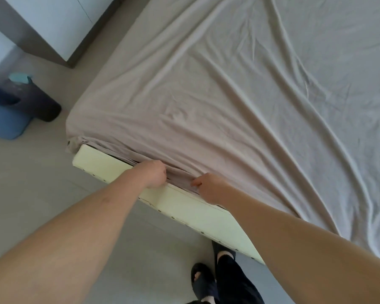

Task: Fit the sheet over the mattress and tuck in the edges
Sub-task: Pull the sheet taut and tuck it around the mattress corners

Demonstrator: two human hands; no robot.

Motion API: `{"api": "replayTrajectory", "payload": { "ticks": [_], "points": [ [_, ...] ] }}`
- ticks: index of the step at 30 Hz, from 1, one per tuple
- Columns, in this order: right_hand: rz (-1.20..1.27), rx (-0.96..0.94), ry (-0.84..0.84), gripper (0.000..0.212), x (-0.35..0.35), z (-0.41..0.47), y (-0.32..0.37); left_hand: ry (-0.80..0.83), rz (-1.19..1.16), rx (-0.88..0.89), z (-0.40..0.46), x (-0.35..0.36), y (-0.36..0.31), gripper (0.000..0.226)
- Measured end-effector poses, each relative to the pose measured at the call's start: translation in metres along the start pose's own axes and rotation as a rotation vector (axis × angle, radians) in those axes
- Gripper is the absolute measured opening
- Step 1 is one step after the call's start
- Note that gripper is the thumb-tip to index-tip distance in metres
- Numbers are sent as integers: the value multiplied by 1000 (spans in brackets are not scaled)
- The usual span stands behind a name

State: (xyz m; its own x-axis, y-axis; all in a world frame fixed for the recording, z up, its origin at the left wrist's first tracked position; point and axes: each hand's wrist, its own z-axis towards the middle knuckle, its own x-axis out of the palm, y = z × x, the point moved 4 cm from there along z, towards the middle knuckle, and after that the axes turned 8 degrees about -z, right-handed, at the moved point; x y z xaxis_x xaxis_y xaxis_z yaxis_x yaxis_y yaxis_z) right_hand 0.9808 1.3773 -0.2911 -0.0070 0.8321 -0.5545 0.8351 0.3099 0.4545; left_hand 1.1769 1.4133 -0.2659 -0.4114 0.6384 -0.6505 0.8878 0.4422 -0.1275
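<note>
A grey-beige sheet (217, 95) covers the mattress, wrinkled with long folds running toward the far right. Its near edge bunches along the gap above the cream bed frame (184, 207). My left hand (153, 174) grips the bunched sheet edge with curled fingers at that gap. My right hand (208, 188) pinches the same edge a short way to the right. The sheet's left corner (75, 139) wraps over the mattress corner, hanging loosely.
A dark bin (31, 99) and a blue box (4, 119) stand on the floor at the left. White cabinets (53, 25) are beyond them. My feet in dark slippers (204, 279) stand by the frame on the pale floor.
</note>
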Motion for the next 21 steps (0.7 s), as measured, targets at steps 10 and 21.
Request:
{"api": "replayTrajectory", "payload": {
  "ticks": [10,21],
  "points": [
    [-394,125,-21,21,14,58,24,220,61,228,68,-3,32,28],
    [-300,1,-94,32,-1,135,205,-54,-173,191,61,-72,173,24]
  ]
}}
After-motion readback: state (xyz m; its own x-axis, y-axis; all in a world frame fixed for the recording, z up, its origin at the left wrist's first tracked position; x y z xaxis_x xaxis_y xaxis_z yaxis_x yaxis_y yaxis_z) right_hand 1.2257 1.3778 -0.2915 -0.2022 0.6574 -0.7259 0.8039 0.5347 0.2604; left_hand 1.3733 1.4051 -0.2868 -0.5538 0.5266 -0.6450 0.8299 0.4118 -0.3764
